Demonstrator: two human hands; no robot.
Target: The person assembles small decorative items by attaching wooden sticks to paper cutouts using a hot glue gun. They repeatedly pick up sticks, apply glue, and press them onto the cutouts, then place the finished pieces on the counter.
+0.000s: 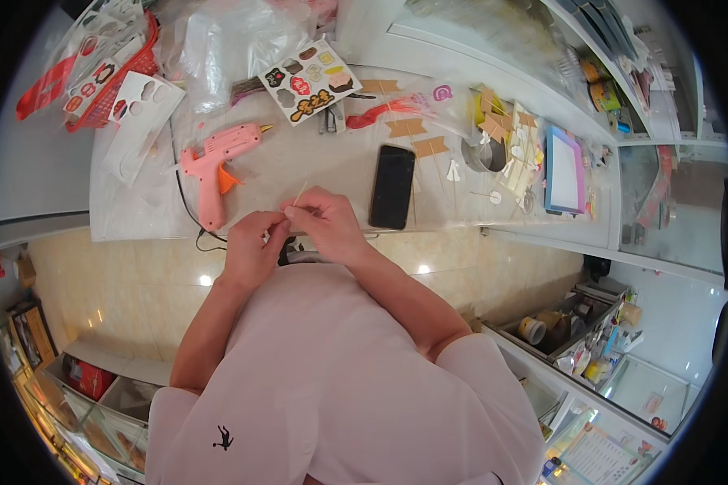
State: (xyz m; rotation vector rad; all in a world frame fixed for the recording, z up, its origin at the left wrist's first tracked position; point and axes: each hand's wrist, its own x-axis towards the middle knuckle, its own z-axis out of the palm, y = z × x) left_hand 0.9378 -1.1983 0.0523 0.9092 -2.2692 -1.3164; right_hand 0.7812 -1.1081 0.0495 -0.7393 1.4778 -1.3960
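A thin pale stick rises from between the thumb and fingers of my right hand, at the table's front edge. The fingertips of my left hand are bent together and meet the right fingertips; whether they pinch the stick's lower end is hidden. Left of my hands lies a pink hot glue gun with an orange trigger, its nozzle pointing to the far right. A black smartphone lies to the right of my right hand.
Beyond lie a sticker sheet, brown paper flags on sticks and a red basket. A metal ring or tin and a blue-and-purple frame stand right. The glue gun's black cord hangs over the front edge.
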